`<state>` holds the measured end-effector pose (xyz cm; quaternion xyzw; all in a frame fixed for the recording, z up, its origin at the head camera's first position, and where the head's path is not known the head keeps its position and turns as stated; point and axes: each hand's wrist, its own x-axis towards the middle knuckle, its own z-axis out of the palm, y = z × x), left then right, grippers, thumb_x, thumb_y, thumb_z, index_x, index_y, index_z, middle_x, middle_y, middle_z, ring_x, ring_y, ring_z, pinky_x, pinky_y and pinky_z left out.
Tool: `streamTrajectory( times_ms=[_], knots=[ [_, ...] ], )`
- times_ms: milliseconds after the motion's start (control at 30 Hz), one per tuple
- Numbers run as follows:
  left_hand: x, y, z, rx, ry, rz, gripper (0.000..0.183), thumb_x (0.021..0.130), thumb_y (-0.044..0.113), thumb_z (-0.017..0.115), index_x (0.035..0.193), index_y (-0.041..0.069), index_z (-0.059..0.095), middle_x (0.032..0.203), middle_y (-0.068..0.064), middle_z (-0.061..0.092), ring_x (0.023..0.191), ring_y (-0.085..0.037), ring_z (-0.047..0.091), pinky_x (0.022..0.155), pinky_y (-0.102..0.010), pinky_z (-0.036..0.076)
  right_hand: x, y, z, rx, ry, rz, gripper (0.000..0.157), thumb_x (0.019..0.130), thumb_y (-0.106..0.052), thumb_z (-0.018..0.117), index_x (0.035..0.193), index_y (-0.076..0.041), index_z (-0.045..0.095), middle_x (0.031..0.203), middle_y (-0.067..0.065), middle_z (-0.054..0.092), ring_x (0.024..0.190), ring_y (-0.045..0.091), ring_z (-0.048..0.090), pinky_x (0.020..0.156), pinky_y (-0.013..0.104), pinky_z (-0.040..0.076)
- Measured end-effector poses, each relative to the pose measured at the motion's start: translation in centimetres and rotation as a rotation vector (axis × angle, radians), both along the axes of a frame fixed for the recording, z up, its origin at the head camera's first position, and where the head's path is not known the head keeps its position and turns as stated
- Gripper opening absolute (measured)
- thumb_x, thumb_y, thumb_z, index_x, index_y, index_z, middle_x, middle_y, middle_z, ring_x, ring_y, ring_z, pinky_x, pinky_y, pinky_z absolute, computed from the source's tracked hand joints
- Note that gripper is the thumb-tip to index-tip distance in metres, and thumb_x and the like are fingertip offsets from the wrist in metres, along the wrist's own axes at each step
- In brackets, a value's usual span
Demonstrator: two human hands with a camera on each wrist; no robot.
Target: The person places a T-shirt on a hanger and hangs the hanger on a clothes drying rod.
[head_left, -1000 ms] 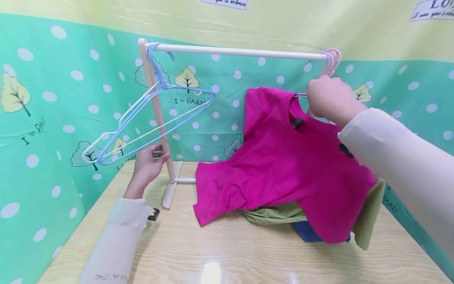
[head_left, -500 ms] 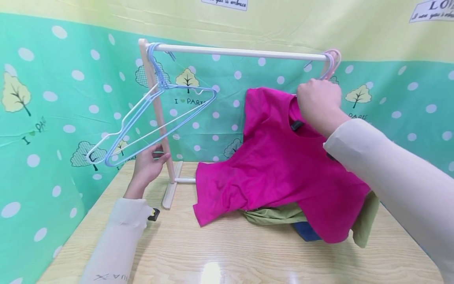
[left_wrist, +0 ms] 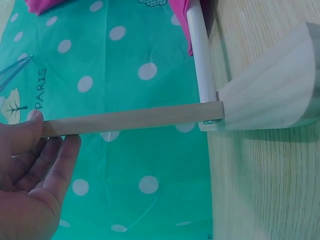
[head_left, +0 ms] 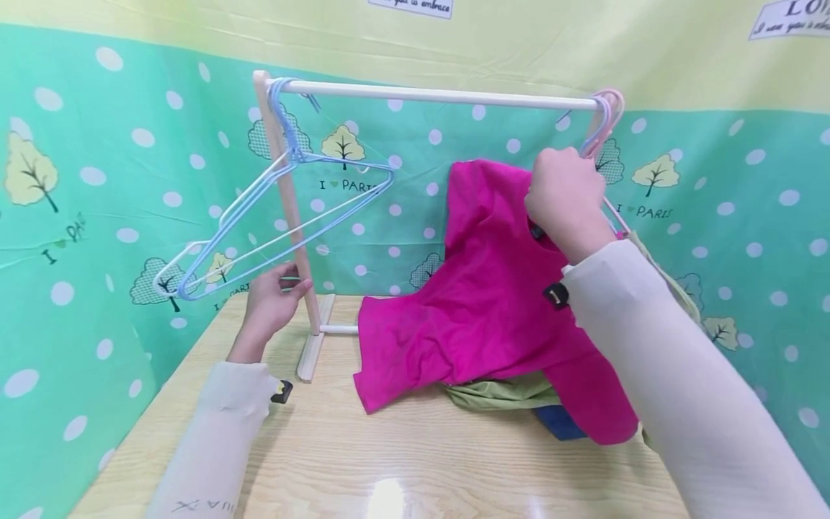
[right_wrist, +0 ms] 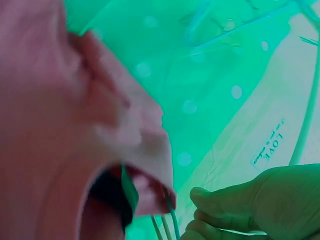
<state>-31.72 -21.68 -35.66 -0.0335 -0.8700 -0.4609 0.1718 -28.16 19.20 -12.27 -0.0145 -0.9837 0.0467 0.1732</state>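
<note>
My left hand (head_left: 269, 306) pinches the left post (head_left: 290, 209) of a small garment rack, a bit above its foot. In the left wrist view, the thumb and fingertips of that hand (left_wrist: 30, 175) lie on opposite sides of the wooden post (left_wrist: 135, 120). At the rack's right end, my right hand (head_left: 567, 198) grips a clothes hanger near its neck, just below the hooks (head_left: 606, 122). A magenta T-shirt (head_left: 499, 310) hangs there, tilted, its lower part spread leftward. The right wrist view shows curled fingers (right_wrist: 220, 200) beside the shirt's neckline; their exact grip is partly hidden.
Blue and white hangers (head_left: 285, 173) hang together at the left end of the white rail (head_left: 441, 94). Behind the T-shirt show an olive-green garment (head_left: 506, 393) and a dark blue one (head_left: 560, 424). The rack's foot (head_left: 314, 353) stands on the wooden table (head_left: 337, 454).
My right hand has moved left and slightly down, and the green garment at right now shows more edge-on. The left-end hangers sway slightly. My left hand has stayed on the post.
</note>
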Motion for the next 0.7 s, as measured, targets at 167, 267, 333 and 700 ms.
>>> streamTrajectory(
  times_ms=[167, 267, 333, 700],
  knots=[
    [0.3, -0.1, 0.1, 0.012, 0.004, -0.005, 0.039, 0.100, 0.018, 0.068, 0.135, 0.002, 0.063, 0.127, -0.021, 0.066, 0.119, -0.039, 0.064, 0.094, -0.050, 0.056, 0.5, -0.5, -2.3, -0.079, 0.072, 0.047, 0.028, 0.098, -0.022, 0.061, 0.084, 0.002, 0.059, 0.079, 0.021, 0.056, 0.074, 0.039, 0.059, 0.061, 0.048, 0.053],
    [0.4, -0.1, 0.0, 0.013, 0.005, -0.010, 0.038, 0.100, 0.018, 0.069, 0.134, 0.002, 0.064, 0.127, -0.021, 0.066, 0.118, -0.040, 0.064, 0.094, -0.051, 0.056, 0.5, -0.6, -4.3, -0.096, 0.141, 0.093, 0.038, 0.099, -0.026, 0.063, 0.070, -0.002, 0.054, 0.062, 0.014, 0.049, 0.059, 0.033, 0.054, 0.054, 0.044, 0.047],
    [0.4, -0.2, -0.1, 0.007, 0.003, -0.005, 0.037, 0.100, 0.018, 0.069, 0.133, 0.002, 0.064, 0.126, -0.020, 0.067, 0.118, -0.040, 0.065, 0.092, -0.051, 0.056, 0.5, -0.9, -5.8, -0.120, 0.173, 0.127, 0.043, 0.099, -0.025, 0.064, 0.065, -0.004, 0.049, 0.056, 0.011, 0.044, 0.053, 0.029, 0.049, 0.053, 0.042, 0.044],
    [0.1, -0.6, 0.1, -0.035, -0.005, -0.014, 0.040, 0.101, 0.024, 0.068, 0.134, 0.003, 0.063, 0.125, -0.018, 0.068, 0.117, -0.038, 0.065, 0.092, -0.052, 0.056, 1.5, -3.0, -12.8, -0.262, 0.221, 0.356, 0.035, 0.098, -0.021, 0.070, 0.117, 0.008, 0.066, 0.109, 0.024, 0.066, 0.102, 0.041, 0.063, 0.092, 0.057, 0.052]
  ],
)
